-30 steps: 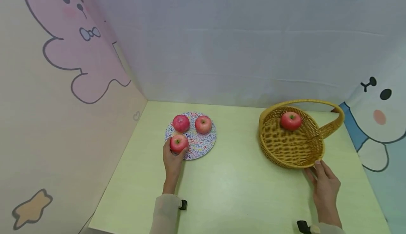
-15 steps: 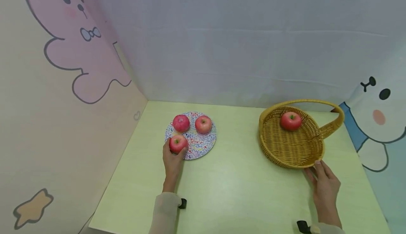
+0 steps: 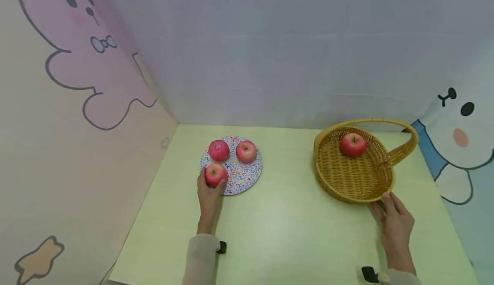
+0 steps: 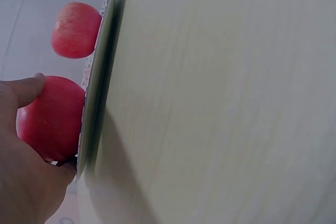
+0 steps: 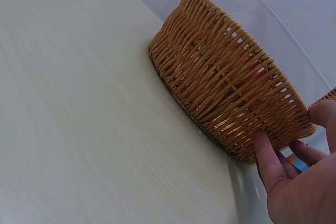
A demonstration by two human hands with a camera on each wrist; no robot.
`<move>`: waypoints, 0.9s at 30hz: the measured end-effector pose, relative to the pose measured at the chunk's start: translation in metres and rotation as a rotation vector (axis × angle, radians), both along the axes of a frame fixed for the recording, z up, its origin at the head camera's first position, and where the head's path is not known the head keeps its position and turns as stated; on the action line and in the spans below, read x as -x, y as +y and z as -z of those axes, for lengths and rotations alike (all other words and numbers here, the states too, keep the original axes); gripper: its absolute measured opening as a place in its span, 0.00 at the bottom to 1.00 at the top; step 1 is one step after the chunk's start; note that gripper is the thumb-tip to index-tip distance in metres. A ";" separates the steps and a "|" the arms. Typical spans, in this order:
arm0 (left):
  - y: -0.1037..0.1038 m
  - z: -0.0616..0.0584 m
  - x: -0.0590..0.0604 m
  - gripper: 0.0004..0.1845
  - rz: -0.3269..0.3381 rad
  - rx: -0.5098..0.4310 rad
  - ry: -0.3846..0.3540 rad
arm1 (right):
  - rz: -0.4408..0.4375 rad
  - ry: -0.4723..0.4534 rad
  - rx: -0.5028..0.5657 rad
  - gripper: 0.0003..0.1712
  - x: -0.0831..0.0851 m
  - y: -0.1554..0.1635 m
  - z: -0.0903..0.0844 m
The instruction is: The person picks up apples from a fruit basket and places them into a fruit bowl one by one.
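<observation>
While left fingers [image 3: 201, 181] curl round glossy apple [image 3: 216, 174] on speckled round plate [image 3: 244, 179], right fingers [image 5: 269, 163] grip woven wicker basket [image 5: 210, 77].

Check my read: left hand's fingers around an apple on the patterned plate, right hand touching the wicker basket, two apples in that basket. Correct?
Not quite: the head view shows one red apple in the wicker basket, not two. The rest holds: the left hand has its fingers around another apple on the patterned plate, and the right hand touches the basket.
</observation>
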State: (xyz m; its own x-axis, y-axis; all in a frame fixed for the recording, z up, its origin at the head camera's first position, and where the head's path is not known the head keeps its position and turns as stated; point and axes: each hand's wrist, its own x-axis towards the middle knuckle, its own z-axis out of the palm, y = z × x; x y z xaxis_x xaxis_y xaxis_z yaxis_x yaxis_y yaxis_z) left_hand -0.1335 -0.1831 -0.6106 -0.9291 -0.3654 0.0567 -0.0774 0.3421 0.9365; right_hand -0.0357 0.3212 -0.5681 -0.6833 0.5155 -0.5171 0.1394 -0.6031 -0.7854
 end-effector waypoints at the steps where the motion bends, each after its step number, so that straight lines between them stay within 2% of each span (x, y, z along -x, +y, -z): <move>1: 0.000 -0.001 0.000 0.48 0.000 0.001 0.003 | -0.001 0.004 0.002 0.38 0.000 0.000 0.000; 7: 0.001 -0.001 -0.002 0.47 0.007 0.028 -0.002 | 0.006 0.009 -0.004 0.37 0.001 -0.001 -0.001; 17: 0.001 -0.001 -0.004 0.46 0.008 0.024 0.029 | 0.004 0.018 -0.007 0.36 0.001 0.000 -0.001; 23: -0.003 0.001 -0.003 0.44 -0.004 0.065 0.121 | 0.002 0.023 -0.002 0.37 0.000 0.000 -0.001; 27: -0.004 -0.004 -0.003 0.43 0.001 0.134 0.170 | 0.007 0.024 0.001 0.38 0.000 -0.001 -0.001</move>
